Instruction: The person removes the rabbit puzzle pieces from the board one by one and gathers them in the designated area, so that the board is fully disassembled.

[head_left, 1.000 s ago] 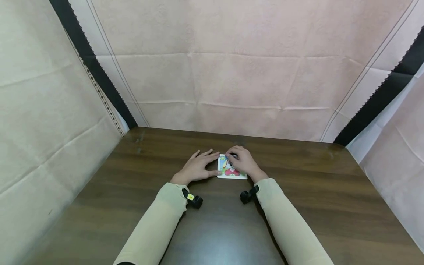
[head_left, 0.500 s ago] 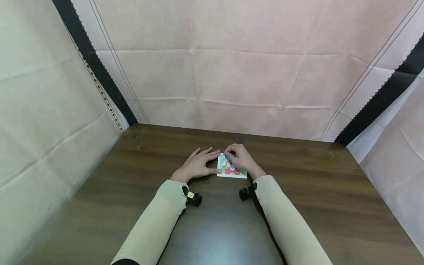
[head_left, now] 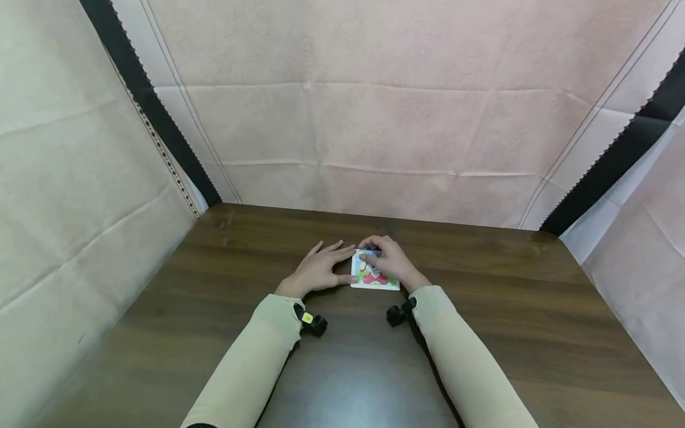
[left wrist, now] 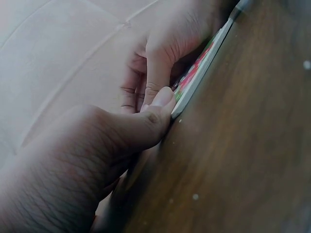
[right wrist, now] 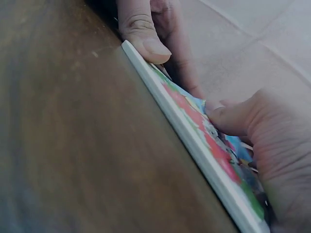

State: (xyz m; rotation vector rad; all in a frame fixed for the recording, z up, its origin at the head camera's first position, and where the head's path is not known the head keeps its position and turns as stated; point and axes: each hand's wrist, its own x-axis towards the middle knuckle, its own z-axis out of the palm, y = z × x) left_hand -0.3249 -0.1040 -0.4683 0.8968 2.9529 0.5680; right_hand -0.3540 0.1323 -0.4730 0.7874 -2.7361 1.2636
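A small flat cartoon picture board (head_left: 374, 278) with a white rim lies on the table, its blue, green and red picture facing up; it looks like a jigsaw puzzle. My left hand (head_left: 316, 272) is spread at its left side. The left thumb presses the near-left corner, and straight fingers reach toward the far-left corner. Over the upper part sits my right hand (head_left: 393, 260), thumb and index finger pinching what looks like a raised blue-and-yellow puzzle piece (right wrist: 198, 103). Fingers hide much of this piece and the board's far edge.
The brown wooden table (head_left: 508, 309) spreads around the board. Pale creased fabric walls (head_left: 374, 137) stand behind and at both sides, with black strips at the corners. Each wrist carries a small black camera (head_left: 316, 324).
My right thumb and fingertips have shifted slightly left over the upper part of the picture. The left hand and the board stay put; the head view has wobbled a little.
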